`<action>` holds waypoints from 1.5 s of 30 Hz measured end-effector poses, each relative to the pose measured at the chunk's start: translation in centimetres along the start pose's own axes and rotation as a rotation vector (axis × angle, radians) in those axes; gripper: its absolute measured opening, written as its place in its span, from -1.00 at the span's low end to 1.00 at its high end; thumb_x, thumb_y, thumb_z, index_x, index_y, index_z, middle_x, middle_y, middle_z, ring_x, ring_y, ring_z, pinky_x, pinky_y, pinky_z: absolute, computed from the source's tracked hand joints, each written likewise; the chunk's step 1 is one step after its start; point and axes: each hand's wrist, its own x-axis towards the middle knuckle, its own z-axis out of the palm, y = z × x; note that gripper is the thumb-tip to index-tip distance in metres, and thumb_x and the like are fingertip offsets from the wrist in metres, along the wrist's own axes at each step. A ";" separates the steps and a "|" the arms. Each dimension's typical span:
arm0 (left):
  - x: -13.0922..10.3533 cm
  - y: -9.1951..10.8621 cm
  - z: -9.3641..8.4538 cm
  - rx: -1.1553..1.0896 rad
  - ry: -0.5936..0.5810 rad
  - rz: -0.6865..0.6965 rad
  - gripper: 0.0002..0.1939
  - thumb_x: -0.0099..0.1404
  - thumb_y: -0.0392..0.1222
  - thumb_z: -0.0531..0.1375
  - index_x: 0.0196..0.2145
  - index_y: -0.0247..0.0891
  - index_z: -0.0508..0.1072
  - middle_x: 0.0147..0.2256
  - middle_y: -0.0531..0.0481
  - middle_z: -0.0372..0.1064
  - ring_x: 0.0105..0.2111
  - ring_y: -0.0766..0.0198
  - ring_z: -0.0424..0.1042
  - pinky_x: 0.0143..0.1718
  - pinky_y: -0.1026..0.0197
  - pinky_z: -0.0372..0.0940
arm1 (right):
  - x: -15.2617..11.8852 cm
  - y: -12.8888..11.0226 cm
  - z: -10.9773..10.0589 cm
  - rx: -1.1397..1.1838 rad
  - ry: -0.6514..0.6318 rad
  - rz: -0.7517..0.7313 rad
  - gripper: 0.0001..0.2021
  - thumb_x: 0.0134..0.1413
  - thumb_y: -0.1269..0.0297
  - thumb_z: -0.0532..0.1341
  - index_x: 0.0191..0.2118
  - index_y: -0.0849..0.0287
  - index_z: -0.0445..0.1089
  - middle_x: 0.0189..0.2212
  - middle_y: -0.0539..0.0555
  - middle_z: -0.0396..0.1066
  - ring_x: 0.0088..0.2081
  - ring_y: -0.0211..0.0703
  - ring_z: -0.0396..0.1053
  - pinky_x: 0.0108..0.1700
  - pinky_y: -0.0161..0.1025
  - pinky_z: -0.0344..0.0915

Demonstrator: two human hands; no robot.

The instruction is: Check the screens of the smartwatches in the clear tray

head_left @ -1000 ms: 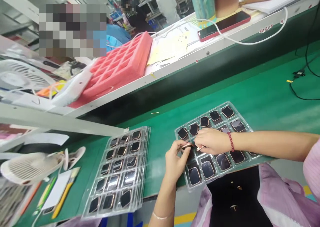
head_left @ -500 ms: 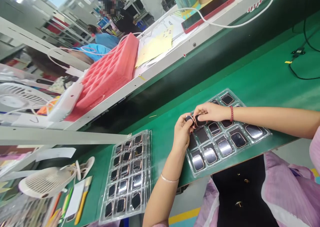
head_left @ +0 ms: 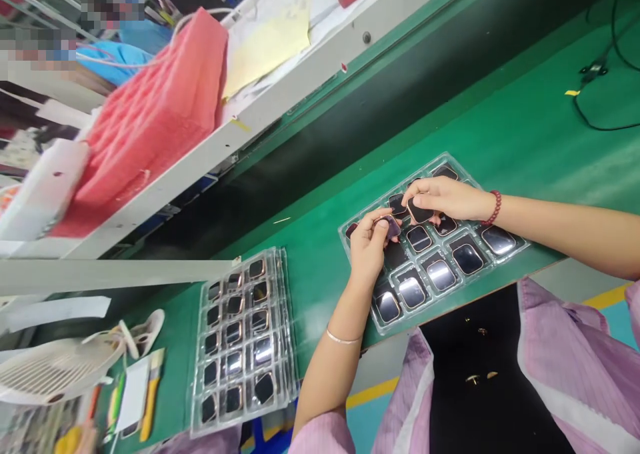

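A clear plastic tray (head_left: 517, 246) of dark square watch cases with rose-gold rims lies on the green bench in front of me. My left hand (head_left: 367, 247) pinches one watch case (head_left: 391, 226) above the tray's left end. My right hand (head_left: 445, 197), with a red bead bracelet at the wrist, holds a second watch case (head_left: 419, 213) just above the tray's far rows. The two hands are a few centimetres apart. Several cases still sit in the tray's near pockets.
A stack of clear trays (head_left: 243, 337) filled with watch cases lies at the left. A white fan (head_left: 55, 367), brushes and pens sit at the far left. A red foam tray (head_left: 145, 117) and papers rest on the raised shelf behind. Black cables (head_left: 597, 74) lie far right.
The view has swung down and left. My hands have parted slightly, each now holding its own case, and the right hand's case shows face-on.
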 end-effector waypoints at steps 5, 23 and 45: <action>-0.3 0.0 0.1 0.018 -0.016 0.069 -0.51 0.23 0.08 0.42 0.03 -0.18 0.51 -0.16 -0.09 0.57 -0.28 0.25 0.53 -0.31 0.25 0.41 | 0.0 0.2 -0.1 -0.054 0.006 -0.042 -0.74 0.19 0.57 0.31 -0.02 0.25 0.44 -0.34 0.00 0.54 -0.50 -0.37 0.39 -0.52 -0.48 0.39; -0.4 0.2 -0.5 -0.057 -0.046 0.037 -0.27 0.15 0.27 0.45 0.18 -0.08 0.45 -0.25 -0.04 0.50 -0.32 0.20 0.55 -0.35 0.22 0.41 | -0.4 -0.2 -1.1 0.206 -0.096 0.088 -0.70 0.19 0.45 0.38 0.04 0.29 0.52 -0.33 0.03 0.52 -0.51 -0.35 0.40 -0.46 -0.41 0.49; 0.9 0.2 1.3 -0.212 -0.147 0.083 -0.77 0.34 -0.16 0.34 -0.08 -0.28 0.60 -0.26 -0.11 0.58 -0.43 0.29 0.55 -0.51 0.33 0.36 | -1.5 -1.1 -1.2 -0.225 -0.067 0.046 -0.58 0.35 -0.09 0.30 0.01 0.21 0.43 -0.25 0.10 0.55 -0.47 -0.32 0.41 -0.37 -0.35 0.47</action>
